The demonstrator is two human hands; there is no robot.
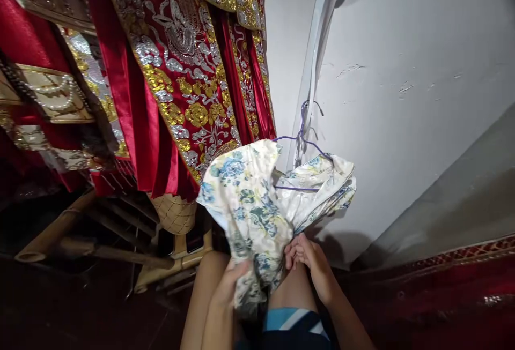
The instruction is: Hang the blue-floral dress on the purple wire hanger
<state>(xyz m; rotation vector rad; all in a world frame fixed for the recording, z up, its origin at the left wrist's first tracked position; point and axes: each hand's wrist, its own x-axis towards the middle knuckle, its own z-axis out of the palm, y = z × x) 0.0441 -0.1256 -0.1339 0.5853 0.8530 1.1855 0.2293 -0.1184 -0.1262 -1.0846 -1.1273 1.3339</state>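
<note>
A white floral garment [257, 205] with blue, green and yellow flowers hangs on a thin purple wire hanger [300, 138] in front of my knees. Its neckline gapes, with the hanger's lower bar showing inside. At the lower left, my left hand [231, 280] is closed around the bunched cloth; some of its fingers are hidden. My right hand [301, 252] has its fingers curled in at the garment's right edge, just below the opening. The hanger's hook is up by a pale upright strip [316, 44], and I cannot tell whether it is hooked on anything.
A red costume [189, 71] with gold and silver embroidery hangs at the upper left. Bamboo furniture [116, 253] stands under it beside a woven basket [175, 213]. A scuffed white wall [402, 71] rises on the right, with red patterned cloth [454, 269] low down.
</note>
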